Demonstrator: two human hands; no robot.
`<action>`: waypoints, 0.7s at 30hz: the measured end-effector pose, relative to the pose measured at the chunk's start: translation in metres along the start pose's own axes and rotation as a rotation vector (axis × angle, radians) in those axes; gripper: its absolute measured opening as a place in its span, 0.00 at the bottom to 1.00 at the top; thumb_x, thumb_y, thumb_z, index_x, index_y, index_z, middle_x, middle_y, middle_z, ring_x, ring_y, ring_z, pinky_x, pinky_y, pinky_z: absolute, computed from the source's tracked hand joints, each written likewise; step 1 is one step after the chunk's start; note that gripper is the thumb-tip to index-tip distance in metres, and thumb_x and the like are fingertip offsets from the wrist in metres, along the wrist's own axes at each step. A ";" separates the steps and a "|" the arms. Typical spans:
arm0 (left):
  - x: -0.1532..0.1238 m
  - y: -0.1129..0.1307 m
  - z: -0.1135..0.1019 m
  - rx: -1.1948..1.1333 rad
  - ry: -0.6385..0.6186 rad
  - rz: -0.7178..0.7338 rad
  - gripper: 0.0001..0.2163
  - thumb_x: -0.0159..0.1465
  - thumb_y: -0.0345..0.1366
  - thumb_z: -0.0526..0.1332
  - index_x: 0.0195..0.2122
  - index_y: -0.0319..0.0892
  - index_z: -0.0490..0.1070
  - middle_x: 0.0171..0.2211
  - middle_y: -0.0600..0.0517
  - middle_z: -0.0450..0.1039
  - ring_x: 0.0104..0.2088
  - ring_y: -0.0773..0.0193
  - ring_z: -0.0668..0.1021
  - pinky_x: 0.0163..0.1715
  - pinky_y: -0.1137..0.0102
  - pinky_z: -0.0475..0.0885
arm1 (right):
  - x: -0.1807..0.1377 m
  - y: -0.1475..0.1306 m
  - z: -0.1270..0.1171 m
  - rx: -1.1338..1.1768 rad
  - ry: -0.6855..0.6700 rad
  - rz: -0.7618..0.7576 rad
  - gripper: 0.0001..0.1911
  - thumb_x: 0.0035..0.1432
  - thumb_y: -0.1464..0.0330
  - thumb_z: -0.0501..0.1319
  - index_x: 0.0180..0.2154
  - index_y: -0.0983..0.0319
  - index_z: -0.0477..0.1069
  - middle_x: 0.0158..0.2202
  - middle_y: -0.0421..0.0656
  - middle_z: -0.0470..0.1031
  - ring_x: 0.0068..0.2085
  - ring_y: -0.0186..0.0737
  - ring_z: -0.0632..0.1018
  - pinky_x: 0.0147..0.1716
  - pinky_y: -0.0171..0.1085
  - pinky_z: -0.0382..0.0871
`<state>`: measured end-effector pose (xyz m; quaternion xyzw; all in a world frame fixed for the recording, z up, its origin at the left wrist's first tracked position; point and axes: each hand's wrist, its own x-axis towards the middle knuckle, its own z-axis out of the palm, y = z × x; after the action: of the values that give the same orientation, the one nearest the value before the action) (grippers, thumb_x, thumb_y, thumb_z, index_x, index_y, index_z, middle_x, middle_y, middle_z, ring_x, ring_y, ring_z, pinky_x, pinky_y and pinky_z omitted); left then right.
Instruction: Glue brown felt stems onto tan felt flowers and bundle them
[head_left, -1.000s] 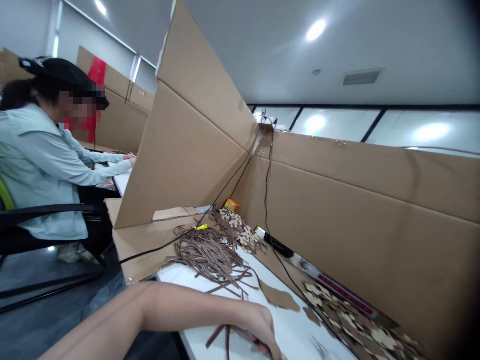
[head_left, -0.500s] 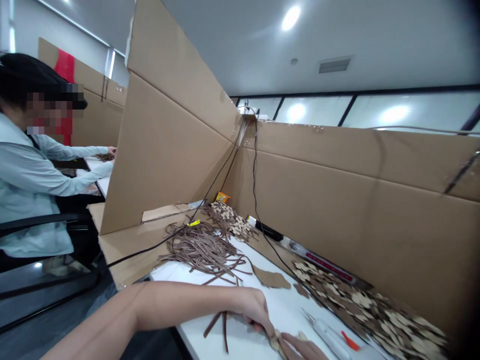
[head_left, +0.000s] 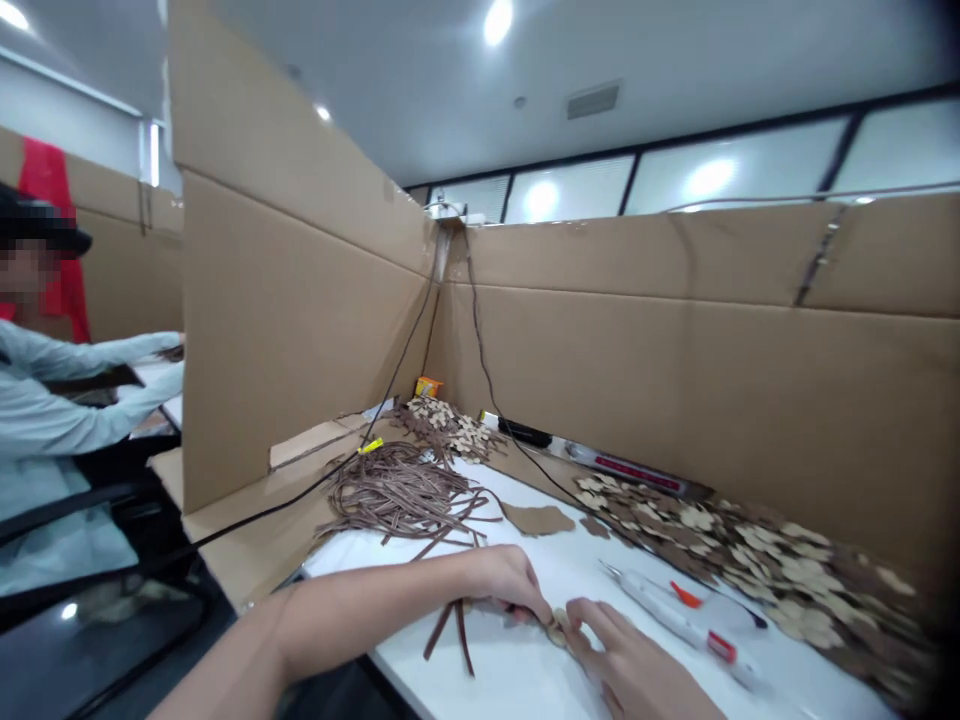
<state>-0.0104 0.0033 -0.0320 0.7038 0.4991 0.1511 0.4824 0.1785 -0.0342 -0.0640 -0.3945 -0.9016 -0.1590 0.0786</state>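
Observation:
My left hand [head_left: 504, 582] rests on the white table [head_left: 525, 670], fingers pinched on a small tan cut-out piece [head_left: 556, 627] where two brown strips [head_left: 450, 632] end. My right hand [head_left: 626, 662] comes in from the lower right, its fingertips closed on the same piece from the other side. A white glue gun [head_left: 679, 618] with an orange trigger lies just right of my hands.
A heap of brown strips [head_left: 401, 492] lies behind my left arm. Piles of tan cut-outs [head_left: 757, 560] run along the cardboard partition [head_left: 675, 370] at right and in the far corner [head_left: 450, 425]. Black cables hang down the corner. A person in a light shirt [head_left: 45, 430] sits at left.
The view has swung right and down. My right hand has come into sight and met my left hand at the small piece. The glue gun now shows in full.

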 end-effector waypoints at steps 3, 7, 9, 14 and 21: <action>0.007 -0.004 0.001 0.081 -0.019 -0.020 0.06 0.47 0.34 0.63 0.18 0.39 0.67 0.12 0.59 0.62 0.14 0.73 0.58 0.15 0.74 0.52 | 0.001 -0.007 -0.008 0.047 -0.058 0.088 0.23 0.49 0.84 0.45 0.38 0.59 0.71 0.39 0.44 0.72 0.38 0.41 0.73 0.33 0.36 0.64; 0.018 -0.011 0.002 0.121 -0.024 0.009 0.06 0.49 0.36 0.61 0.19 0.39 0.68 0.12 0.60 0.62 0.12 0.75 0.56 0.13 0.75 0.50 | 0.000 -0.011 -0.020 0.096 -0.102 0.124 0.18 0.55 0.81 0.45 0.39 0.61 0.69 0.39 0.46 0.71 0.36 0.43 0.72 0.32 0.37 0.61; 0.023 -0.015 0.003 0.115 -0.027 0.020 0.07 0.48 0.36 0.62 0.19 0.39 0.68 0.12 0.60 0.61 0.11 0.75 0.56 0.12 0.74 0.48 | -0.001 -0.012 -0.022 0.098 -0.110 0.120 0.18 0.55 0.82 0.45 0.39 0.62 0.69 0.40 0.47 0.71 0.37 0.43 0.71 0.33 0.38 0.61; 0.025 -0.018 0.004 0.084 -0.035 0.025 0.08 0.48 0.36 0.62 0.18 0.39 0.68 0.11 0.60 0.61 0.11 0.75 0.55 0.12 0.74 0.46 | 0.001 -0.011 -0.026 0.072 -0.153 0.068 0.21 0.51 0.84 0.46 0.40 0.63 0.70 0.42 0.49 0.71 0.40 0.45 0.70 0.36 0.40 0.61; 0.018 -0.013 0.003 0.086 -0.033 0.036 0.08 0.49 0.36 0.62 0.18 0.39 0.67 0.11 0.60 0.62 0.11 0.75 0.55 0.12 0.74 0.48 | 0.009 -0.009 -0.025 0.094 -0.170 0.055 0.19 0.47 0.84 0.49 0.34 0.63 0.73 0.40 0.48 0.72 0.41 0.46 0.71 0.36 0.39 0.62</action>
<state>-0.0071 0.0178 -0.0493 0.7353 0.4843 0.1266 0.4569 0.1667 -0.0424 -0.0405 -0.4272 -0.9003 -0.0802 0.0247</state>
